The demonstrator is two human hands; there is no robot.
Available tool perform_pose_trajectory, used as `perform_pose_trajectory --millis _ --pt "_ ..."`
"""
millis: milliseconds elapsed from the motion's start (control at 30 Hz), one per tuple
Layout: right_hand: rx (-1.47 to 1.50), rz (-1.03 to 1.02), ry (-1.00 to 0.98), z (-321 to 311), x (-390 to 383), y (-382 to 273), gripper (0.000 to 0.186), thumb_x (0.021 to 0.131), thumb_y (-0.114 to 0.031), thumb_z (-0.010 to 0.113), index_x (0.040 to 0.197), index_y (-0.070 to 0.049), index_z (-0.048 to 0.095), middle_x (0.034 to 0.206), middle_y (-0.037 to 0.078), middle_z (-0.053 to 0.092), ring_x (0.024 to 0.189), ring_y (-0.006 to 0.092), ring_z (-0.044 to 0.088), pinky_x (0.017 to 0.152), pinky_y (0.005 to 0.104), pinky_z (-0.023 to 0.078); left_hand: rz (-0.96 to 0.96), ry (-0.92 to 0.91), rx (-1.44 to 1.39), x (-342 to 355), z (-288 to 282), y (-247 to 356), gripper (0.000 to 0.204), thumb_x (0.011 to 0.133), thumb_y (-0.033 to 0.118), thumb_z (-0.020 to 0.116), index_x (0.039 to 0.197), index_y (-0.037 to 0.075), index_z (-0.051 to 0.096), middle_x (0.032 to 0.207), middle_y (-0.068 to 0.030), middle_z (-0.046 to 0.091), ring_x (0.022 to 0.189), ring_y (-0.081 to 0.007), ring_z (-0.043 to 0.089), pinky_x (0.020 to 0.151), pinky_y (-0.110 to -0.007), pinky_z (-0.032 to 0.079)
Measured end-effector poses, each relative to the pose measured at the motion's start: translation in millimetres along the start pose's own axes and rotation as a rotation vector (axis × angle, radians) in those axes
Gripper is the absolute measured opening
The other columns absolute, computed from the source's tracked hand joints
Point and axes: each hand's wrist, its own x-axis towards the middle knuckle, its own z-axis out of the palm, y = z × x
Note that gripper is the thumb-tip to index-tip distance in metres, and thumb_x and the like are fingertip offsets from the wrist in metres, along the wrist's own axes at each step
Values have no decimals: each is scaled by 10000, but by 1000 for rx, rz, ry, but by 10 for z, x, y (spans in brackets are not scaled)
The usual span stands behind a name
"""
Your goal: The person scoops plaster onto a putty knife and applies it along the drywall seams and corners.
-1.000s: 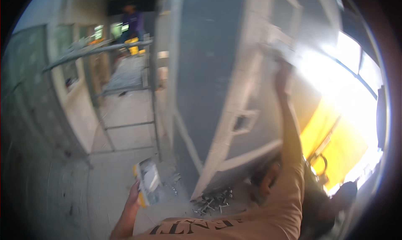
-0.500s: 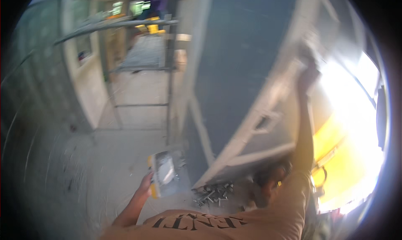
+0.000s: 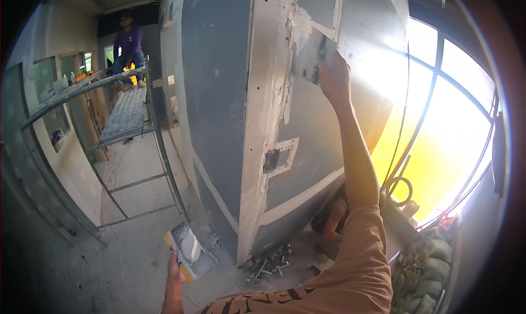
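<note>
Ideally, the grey wall (image 3: 307,116) takes even pressure. The yellow-edged plate (image 3: 204,264), low at left, wants holding level; the broad blade (image 3: 326,51), up at the wall, nearly flat — left hand (image 3: 173,268) clasping the plate, right hand (image 3: 335,79) wrapped round the blade.

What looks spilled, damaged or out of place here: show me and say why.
Loose metal offcuts lie jumbled on the floor at the foot of the wall corner, looking like unswept scrap. The taping knife in the right hand and the mud pan in the left hand look normal.
</note>
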Motion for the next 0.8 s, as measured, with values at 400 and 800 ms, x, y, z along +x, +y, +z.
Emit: perform_pose_trajectory --millis 400,800 --pt "495 394 -299 -230 -1593 -82 333 926 -91 660 1230 30 594 1049 69 644 985 137 598 897 275 471 -73 -41 9 184 203 887 436 1050 405 486 1327 68 492 1131 -62 647 1006 -174 662 886 -384 559" --pt "1310 1512 -656 207 -4674 -809 389 926 40 587 1307 26 511 1194 115 640 1098 211 634 945 363 524 102 -58 314 373 910 924 607 1033 521 460 1399 37 426 1226 -71 588 1092 -150 607 920 -316 523"
